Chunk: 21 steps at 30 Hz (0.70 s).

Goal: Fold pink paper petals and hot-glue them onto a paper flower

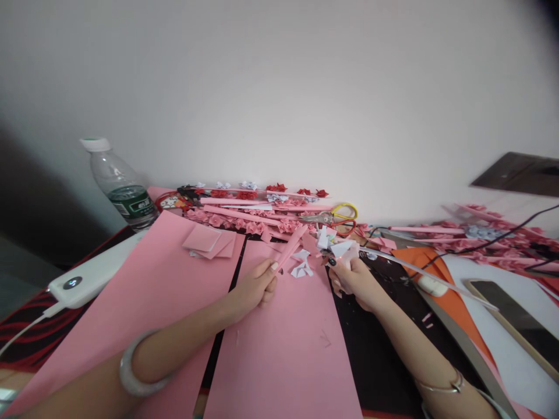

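My left hand (255, 285) is closed around the lower end of a rolled pink paper tube (292, 247), which slants up to the right. To its right, my right hand (356, 282) grips what looks like a glue gun (349, 251), partly hidden by the fingers. A long clear glue stick (423, 272) runs from it toward the right. White folded paper pieces (302, 265) lie between my hands on a pink paper sheet (283, 349). More white folded paper (324, 237) is close to my right hand; whether they touch I cannot tell.
Pink, red and white paper flowers (244, 221) lie along the wall, with scissors (332, 218) beside them. At left are pink paper squares (209, 240), a water bottle (126, 195) and a cabled power bank (91, 276). A phone (519, 320) and orange paper (454, 314) are at right.
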Available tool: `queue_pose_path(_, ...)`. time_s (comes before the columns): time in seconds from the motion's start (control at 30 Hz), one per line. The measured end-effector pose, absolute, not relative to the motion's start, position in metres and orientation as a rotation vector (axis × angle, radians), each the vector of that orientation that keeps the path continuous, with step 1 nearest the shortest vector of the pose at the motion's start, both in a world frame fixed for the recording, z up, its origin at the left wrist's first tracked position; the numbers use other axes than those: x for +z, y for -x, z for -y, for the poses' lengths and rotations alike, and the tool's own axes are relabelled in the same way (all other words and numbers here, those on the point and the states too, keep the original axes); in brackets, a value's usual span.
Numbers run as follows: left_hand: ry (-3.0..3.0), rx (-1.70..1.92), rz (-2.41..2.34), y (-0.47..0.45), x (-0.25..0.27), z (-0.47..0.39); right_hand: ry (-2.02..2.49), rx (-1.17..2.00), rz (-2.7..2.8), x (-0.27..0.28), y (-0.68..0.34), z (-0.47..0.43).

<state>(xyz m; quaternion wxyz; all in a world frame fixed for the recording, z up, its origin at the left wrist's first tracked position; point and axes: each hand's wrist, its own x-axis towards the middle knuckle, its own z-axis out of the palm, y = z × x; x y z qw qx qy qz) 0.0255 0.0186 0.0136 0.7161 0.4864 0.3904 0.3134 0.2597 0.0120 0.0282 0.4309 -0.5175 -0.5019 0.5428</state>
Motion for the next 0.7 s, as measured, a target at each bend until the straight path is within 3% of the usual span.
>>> queue_pose_path(0.43, -1.076, 0.698, -0.853, -0.0254, 0.02, -0.0171, 1.29, 1.527, 1.357, 0.0308, -0.2568, -0.0048)
queue_pose_path(0.7, -1.077, 0.702, -0.843, -0.0259, 0.0208, -0.0175, 1.29, 1.379, 1.273, 0.0251, -0.2604, -0.0123)
